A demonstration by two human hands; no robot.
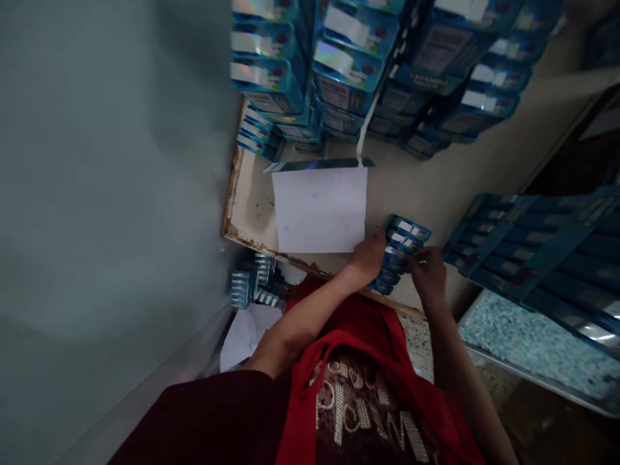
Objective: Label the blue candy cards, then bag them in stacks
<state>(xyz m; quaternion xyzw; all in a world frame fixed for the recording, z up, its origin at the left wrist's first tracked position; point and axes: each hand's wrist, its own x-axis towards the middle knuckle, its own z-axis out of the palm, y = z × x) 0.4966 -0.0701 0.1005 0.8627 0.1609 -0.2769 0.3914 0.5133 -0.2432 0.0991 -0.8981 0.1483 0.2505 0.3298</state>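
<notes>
A stack of small blue boxes (405, 230) with white labels stands near the front edge of the table. Against its left side, my left hand (372, 255) is closed, thumb and fingers on the boxes. On the other side, my right hand (429, 274) pinches at the stack's right edge with bent fingers; its exact hold is partly hidden. Left of the stack lies a white sheet (320, 210) with a dark blue strip along its far edge.
Tall stacks of blue boxes (349, 71) fill the table's back. More banded blue boxes (542, 245) stand at right on a speckled blue surface (523, 352). Below the table's worn edge (232, 187), several small boxes (241, 289) sit by the wall (111, 194).
</notes>
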